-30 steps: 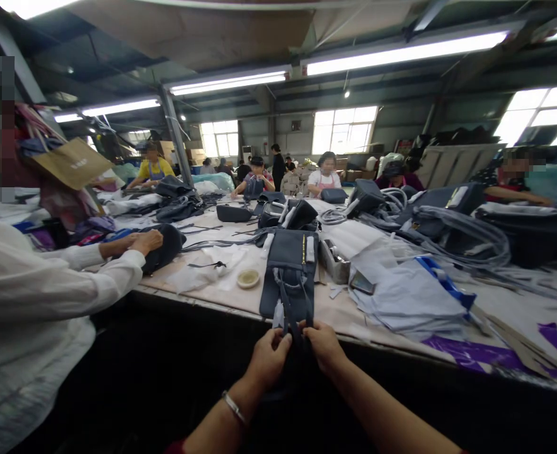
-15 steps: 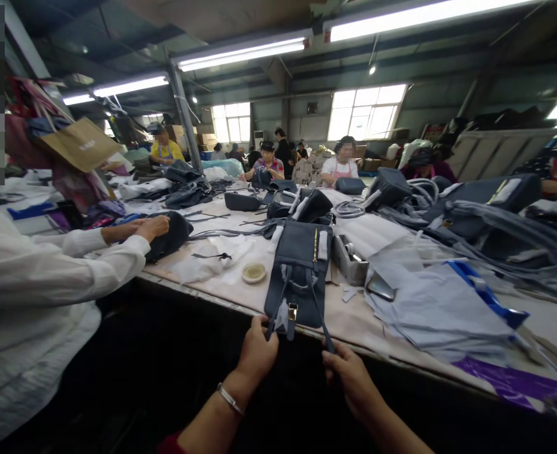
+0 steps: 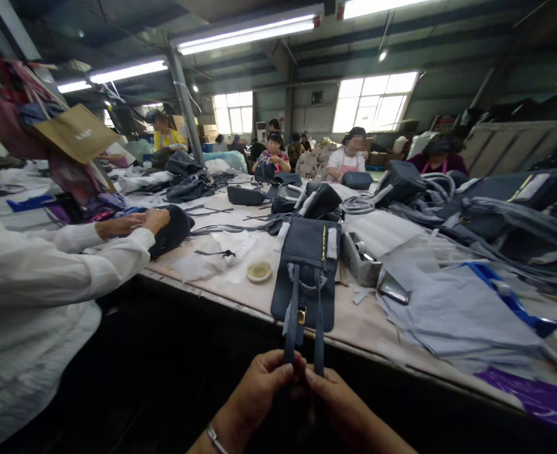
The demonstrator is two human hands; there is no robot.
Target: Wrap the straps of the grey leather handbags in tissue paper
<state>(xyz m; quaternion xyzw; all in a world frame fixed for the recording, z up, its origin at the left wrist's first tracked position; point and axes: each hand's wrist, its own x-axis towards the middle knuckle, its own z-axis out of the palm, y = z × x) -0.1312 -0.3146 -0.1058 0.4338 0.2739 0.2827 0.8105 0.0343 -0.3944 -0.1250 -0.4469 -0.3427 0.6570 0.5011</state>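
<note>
A dark blue leather backpack (image 3: 309, 246) lies on the table with its flap end at the front edge. It has a gold zipper, a gold clasp and a wrapped handle. Two straps run from it toward me over the edge. My left hand (image 3: 266, 384) pinches the left strap (image 3: 291, 321) between thumb and fingers. The right strap (image 3: 319, 328) is gripped by my right hand (image 3: 332, 388), close beside the left. The strap ends below my hands are lost in the dark.
A small round dish (image 3: 258, 272) and a metal tape dispenser (image 3: 361, 258) flank the backpack. White paper sheets (image 3: 462, 315) and a phone-like object (image 3: 393, 289) lie to the right. At left a co-worker's hands (image 3: 136, 224) handle a dark bag (image 3: 174, 230). More bags fill the back.
My hands have come closer together and drawn the straps toward me, so these now run nearly parallel. The view has shifted slightly, while the backpack stays on the table.
</note>
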